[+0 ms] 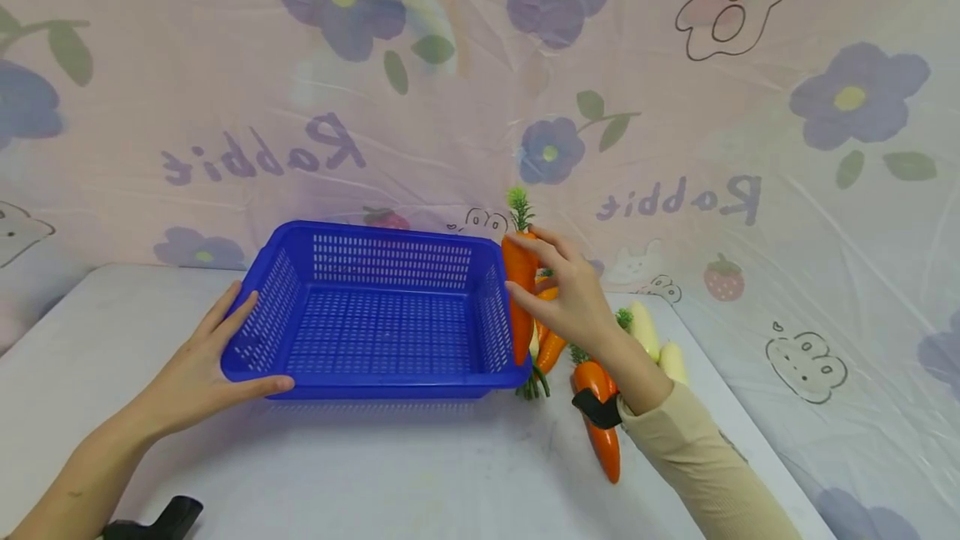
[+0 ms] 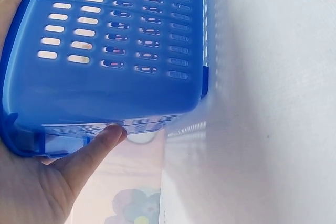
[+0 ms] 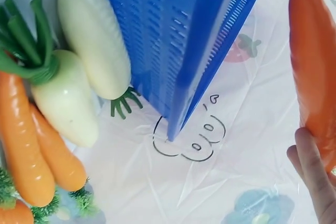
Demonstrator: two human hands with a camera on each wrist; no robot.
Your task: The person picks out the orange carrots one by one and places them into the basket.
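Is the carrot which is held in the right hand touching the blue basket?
Apart. In the head view they overlap, but the right wrist view plainly shows patterned cloth in the gap between the held carrot and the blue basket.

Screened-off tabletop spot; home or studio, can't tell. White table (image 1: 375, 465) set against a creased, hanging sheet (image 1: 465, 148) that runs behind it and along its right side, printed with flowers (image 1: 551, 152), cartoon animals (image 1: 806, 369) and mirrored "Rabbit" lettering (image 1: 281, 161); sheet hides the room beyond.
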